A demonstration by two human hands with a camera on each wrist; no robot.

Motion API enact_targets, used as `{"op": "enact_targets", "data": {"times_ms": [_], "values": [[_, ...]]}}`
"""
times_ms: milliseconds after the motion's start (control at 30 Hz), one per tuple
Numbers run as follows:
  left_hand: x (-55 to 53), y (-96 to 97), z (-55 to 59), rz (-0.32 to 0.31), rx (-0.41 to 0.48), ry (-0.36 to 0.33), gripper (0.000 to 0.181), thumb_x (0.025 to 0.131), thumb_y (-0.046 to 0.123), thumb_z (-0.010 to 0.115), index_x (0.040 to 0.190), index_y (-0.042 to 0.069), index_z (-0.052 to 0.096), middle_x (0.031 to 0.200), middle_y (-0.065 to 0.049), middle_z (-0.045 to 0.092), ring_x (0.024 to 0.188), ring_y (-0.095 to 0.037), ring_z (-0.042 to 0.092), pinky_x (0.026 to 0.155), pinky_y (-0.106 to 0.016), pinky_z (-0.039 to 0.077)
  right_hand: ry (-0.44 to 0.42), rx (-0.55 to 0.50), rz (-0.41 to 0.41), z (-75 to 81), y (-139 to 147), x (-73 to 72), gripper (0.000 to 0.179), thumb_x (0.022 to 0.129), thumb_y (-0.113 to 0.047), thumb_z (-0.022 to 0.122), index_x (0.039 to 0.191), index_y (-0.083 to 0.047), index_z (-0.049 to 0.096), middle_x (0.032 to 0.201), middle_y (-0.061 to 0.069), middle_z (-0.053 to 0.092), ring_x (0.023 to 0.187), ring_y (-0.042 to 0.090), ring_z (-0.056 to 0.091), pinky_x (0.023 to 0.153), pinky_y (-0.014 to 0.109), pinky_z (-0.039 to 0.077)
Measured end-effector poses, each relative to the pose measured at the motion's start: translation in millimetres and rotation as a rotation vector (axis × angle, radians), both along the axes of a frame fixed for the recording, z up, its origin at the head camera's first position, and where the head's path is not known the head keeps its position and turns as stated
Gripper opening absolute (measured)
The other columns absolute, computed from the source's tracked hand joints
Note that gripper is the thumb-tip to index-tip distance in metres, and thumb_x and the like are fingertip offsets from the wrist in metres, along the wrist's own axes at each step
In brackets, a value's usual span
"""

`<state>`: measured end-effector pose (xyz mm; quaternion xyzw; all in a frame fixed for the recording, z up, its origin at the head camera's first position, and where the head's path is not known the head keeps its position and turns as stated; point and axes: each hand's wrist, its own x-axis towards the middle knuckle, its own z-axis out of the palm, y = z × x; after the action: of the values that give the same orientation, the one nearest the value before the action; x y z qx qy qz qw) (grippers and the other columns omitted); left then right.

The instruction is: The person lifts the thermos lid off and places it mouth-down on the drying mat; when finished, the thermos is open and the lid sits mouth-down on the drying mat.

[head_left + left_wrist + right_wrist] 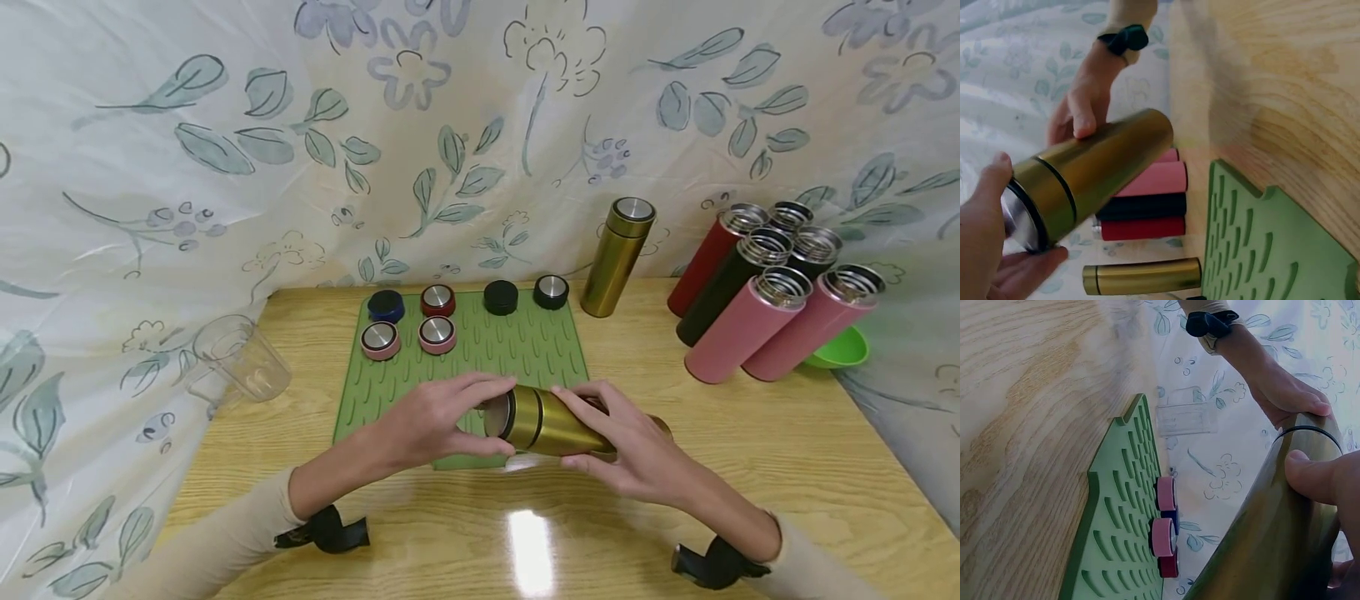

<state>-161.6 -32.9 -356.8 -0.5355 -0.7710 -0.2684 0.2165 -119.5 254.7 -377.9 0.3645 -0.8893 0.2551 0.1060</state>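
Note:
A gold vacuum flask [558,423] lies nearly level in the air above the front edge of the green mat [468,358], its capped end to the left. My right hand [633,442] grips the flask's body, thumb and fingers on opposite sides. At the other end, my left hand [442,417] holds the cap [1025,219] between thumb and fingers. The cap is still seated on the flask, with a dark ring at the joint. A second gold flask [618,257] stands capped behind the mat's right corner.
Several loose caps sit on the mat, including a blue cap [386,306] and a pink cap [380,340]. At right, uncapped flasks stand grouped, with a pink flask [750,325] in front and a green bowl [840,348] behind. A clear pitcher [243,358] stands at left.

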Motion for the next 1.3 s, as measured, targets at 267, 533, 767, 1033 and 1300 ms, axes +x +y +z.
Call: {"op": "enact_targets", "data": {"times_ms": [267,533,767,1033,1300], "values": [[2.9,-3.1,4.8,0.052,-0.092,-0.159,0.079,0.081,0.047,0.074,0.142,0.008,0.043,0.138,-0.01,0.056,0.119,-0.018,0.061,0.096,-0.026,0.054,0.002,-0.029,-0.035,-6.2,-1.8,-0.8,0.082,0.08,-0.029,0.079,0.15,-0.019,0.039,0.131,0.007,0.051,0.103,0.012,0.05,0.067,0.021,0.044],[-8.9,-9.7,1.7,-0.193,-0.072,0.048,0.064,0.078,0.028,0.082,0.133,0.01,0.054,0.138,-0.011,0.055,0.125,-0.02,0.055,0.105,-0.026,0.048,-0.029,0.014,-0.028,-4.4,1.2,3.2,0.083,0.079,-0.031,0.08,0.15,-0.021,0.038,0.132,0.005,0.05,0.11,0.011,0.049,0.073,0.024,0.047],[-10.0,-5.1,-2.4,-0.099,-0.057,0.027,0.06,0.083,0.033,0.076,0.134,0.009,0.055,0.134,-0.011,0.058,0.118,-0.019,0.061,0.098,-0.023,0.052,-0.019,-0.021,-0.061,-6.5,-2.2,2.1,0.083,0.079,-0.028,0.08,0.15,-0.021,0.038,0.128,0.006,0.052,0.099,0.009,0.048,0.068,0.021,0.044],[-8.0,-3.8,-5.9,-0.049,0.034,-0.24,0.061,0.08,0.033,0.078,0.128,0.004,0.057,0.117,-0.01,0.062,0.093,-0.012,0.068,0.081,-0.01,0.054,-0.035,-0.047,-0.062,-7.4,-11.4,4.0,0.082,0.08,-0.027,0.079,0.151,-0.021,0.037,0.129,0.006,0.051,0.099,0.01,0.049,0.068,0.021,0.044],[2.5,-4.6,-4.4,0.121,0.069,-0.587,0.055,0.082,0.028,0.077,0.128,0.006,0.056,0.112,-0.007,0.061,0.089,-0.013,0.067,0.072,-0.012,0.057,0.076,-0.022,-0.092,-11.7,-20.9,0.7,0.082,0.08,-0.032,0.078,0.15,-0.019,0.038,0.129,0.009,0.052,0.108,0.017,0.05,0.073,0.029,0.049]]}}
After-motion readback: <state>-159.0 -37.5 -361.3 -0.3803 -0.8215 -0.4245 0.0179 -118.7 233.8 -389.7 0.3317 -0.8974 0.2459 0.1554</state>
